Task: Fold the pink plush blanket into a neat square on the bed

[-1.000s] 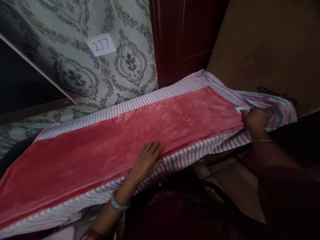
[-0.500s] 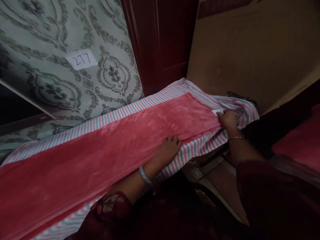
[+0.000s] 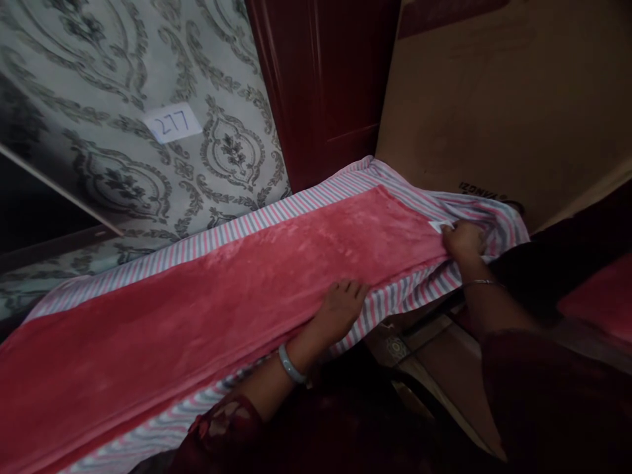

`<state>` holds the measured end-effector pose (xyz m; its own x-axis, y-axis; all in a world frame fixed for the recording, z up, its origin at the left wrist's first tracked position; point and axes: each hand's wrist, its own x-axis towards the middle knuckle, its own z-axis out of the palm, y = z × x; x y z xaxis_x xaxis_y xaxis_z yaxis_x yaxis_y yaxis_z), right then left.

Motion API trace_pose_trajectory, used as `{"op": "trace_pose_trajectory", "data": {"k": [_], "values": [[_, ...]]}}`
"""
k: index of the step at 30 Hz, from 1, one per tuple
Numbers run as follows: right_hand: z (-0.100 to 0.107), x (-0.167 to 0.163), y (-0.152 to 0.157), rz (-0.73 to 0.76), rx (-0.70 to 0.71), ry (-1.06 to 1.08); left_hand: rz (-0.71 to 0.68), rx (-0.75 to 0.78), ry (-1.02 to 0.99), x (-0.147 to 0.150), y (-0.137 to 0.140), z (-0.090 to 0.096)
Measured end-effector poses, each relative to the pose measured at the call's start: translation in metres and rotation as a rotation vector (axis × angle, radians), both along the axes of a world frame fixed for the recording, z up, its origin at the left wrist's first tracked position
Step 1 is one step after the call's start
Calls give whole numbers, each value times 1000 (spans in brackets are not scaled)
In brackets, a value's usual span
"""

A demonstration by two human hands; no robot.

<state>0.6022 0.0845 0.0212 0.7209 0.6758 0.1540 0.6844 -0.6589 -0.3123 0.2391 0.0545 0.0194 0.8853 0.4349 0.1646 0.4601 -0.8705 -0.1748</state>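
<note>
A long folded pink plush blanket lies on a pink, grey and white striped cloth. My right hand is closed on the blanket's far right corner, next to a small white label; its fingertips are partly hidden. Bunched striped cloth lies around that hand. My left hand rests palm down on the near edge of the blanket, its short-looking fingers slightly apart and pointing away from me. The thumb of that hand is hard to make out.
A large cardboard box leans at the back right, beside a dark red door panel. Patterned wallpaper with a paper marked 277 is on the left. Another pink cloth shows at the right edge.
The whole view has shifted slightly, so most things appear a little farther right. My right hand keeps its hold on the blanket corner, and my left hand stays on the near edge.
</note>
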Motion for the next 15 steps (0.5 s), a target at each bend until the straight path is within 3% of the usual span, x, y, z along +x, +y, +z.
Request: {"op": "trace_pose_trajectory", "data": {"k": [4, 6, 9, 12, 15], "values": [[12, -26, -6, -41, 59, -40, -10, -91, -91, -30, -9, -2], [13, -47, -5, 97, 179, -129, 75, -115, -135, -54, -12, -1], [5, -85, 0, 456, 277, -235, 327, -143, -136, -92, -18, 2], [-16, -112, 3, 646, 108, -252, 570, -164, -115, -122, -24, 2], [-41, -115, 4, 665, -104, -233, 680, -204, -117, -135, -32, -4]]}}
